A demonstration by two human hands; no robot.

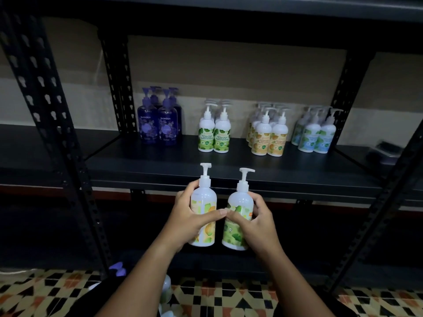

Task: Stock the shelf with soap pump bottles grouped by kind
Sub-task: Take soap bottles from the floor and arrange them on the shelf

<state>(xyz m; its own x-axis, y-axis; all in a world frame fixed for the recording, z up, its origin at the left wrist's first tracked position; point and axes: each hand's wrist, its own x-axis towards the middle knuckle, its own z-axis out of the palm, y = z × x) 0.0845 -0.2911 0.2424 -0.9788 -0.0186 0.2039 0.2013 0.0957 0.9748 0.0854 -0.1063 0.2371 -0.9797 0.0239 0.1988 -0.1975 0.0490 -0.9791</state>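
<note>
Holding two upright pump bottles below the shelf [160,163] edge: left hand [185,223] grips orange-label bottle [204,202], right hand [254,223] grips green-label bottle [239,209]. Orange group [267,133] sits up-right, green group [214,131] straight ahead, so hands prob. cross.

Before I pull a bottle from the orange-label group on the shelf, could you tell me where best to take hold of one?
Take the front right orange-label bottle around its smooth white shoulder, coming from the shelf's open front. It stands upright at the group's front edge; its thin pump neck looks like a poorer hold.
</note>
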